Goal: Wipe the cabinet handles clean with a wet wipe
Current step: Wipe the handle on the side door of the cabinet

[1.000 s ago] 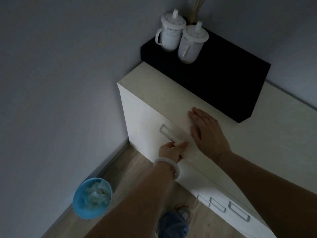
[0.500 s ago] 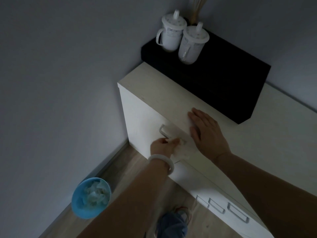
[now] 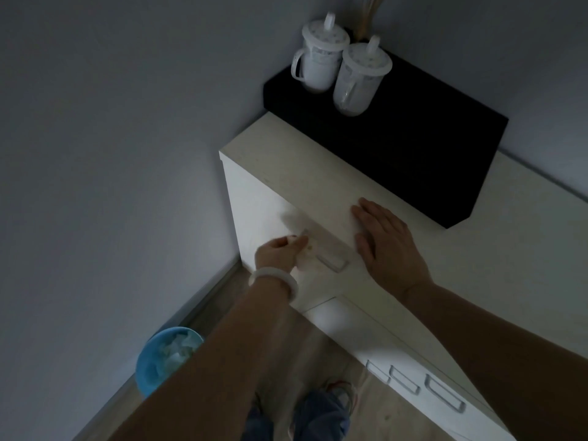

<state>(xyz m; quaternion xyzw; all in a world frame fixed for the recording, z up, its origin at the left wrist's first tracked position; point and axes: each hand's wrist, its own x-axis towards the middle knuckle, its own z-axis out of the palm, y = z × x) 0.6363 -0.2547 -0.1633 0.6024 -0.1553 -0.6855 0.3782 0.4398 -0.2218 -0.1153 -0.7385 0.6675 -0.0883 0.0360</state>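
Head view: my left hand point(image 3: 280, 251) pinches the wet wipe point(image 3: 306, 246) between thumb and curled fingers, pressing it against the left end of the cabinet handle point(image 3: 331, 260) on the white door front; the wipe sits just past my fingertips, blurred, and the handle's right end shows bare beside it. My right hand point(image 3: 386, 241) lies flat, fingers straight, on the cabinet top point(image 3: 305, 167) just above that handle, holding nothing.
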